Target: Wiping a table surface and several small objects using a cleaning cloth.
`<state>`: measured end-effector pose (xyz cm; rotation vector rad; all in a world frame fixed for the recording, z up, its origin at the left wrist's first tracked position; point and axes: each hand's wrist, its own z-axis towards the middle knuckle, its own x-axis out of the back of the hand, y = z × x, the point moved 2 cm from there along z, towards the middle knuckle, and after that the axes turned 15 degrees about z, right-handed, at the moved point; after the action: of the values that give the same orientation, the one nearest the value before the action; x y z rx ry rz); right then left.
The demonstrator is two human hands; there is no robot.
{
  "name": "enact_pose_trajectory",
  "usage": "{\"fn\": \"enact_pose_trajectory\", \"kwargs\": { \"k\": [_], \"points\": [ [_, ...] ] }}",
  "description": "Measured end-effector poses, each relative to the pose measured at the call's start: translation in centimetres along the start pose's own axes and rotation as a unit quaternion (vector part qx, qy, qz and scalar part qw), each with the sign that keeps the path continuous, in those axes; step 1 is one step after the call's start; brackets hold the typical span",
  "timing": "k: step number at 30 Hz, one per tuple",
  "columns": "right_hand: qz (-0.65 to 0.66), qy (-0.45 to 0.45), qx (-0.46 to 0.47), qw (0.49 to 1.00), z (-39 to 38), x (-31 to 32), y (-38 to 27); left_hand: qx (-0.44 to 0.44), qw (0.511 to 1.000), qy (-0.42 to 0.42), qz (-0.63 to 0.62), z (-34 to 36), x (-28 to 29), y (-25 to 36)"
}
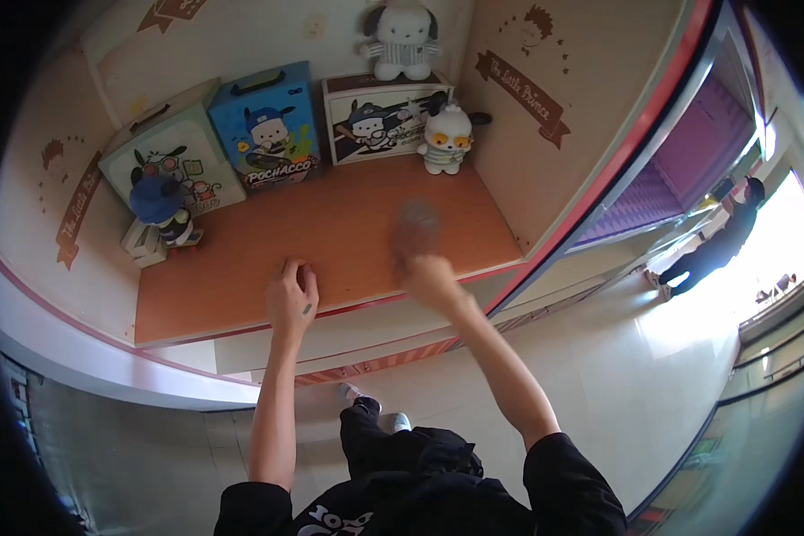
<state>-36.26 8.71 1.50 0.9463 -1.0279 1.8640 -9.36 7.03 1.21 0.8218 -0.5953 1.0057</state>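
Note:
My right hand [427, 281] is closed on a grey, motion-blurred object [417, 223] over the front right of an orange-brown shelf board [330, 223]; I cannot make out what it is. Curled fingers of my left hand [291, 299] rest at the board's front edge, their inner side hidden. Along the back stand a pale illustrated box [205, 174], a blue box [263, 121] and a white illustrated box [366, 129] with a striped-shirt plush [400, 49] on top. A blue-capped figure [161, 201] is at the left, a white figure with yellow goggles [447, 143] at the right.
The shelf's printed side walls [509, 161] frame the board. A neighbouring purple compartment [679, 170] lies beyond a red-edged panel at the right. Another person [715, 241] in dark clothes is on the tiled floor [598, 375] at the far right, near a bright opening.

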Motion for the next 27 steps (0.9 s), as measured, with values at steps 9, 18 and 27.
{"fn": "enact_pose_trajectory", "kwargs": {
  "k": [9,18,27],
  "points": [
    [0.025,0.04,0.006,0.999,-1.0,1.2,7.8,-0.012,1.0,-0.002,-0.022,0.5,0.2,1.3],
    [0.064,0.03,0.147,0.987,-3.7,-0.5,-1.5,-0.012,0.999,-0.006,-0.043,0.5,-0.2,0.1],
    [0.043,0.099,-0.168,0.98,-0.9,1.6,9.7,0.028,0.999,-0.04,0.012,1.2,-0.3,1.8]
  ]
}}
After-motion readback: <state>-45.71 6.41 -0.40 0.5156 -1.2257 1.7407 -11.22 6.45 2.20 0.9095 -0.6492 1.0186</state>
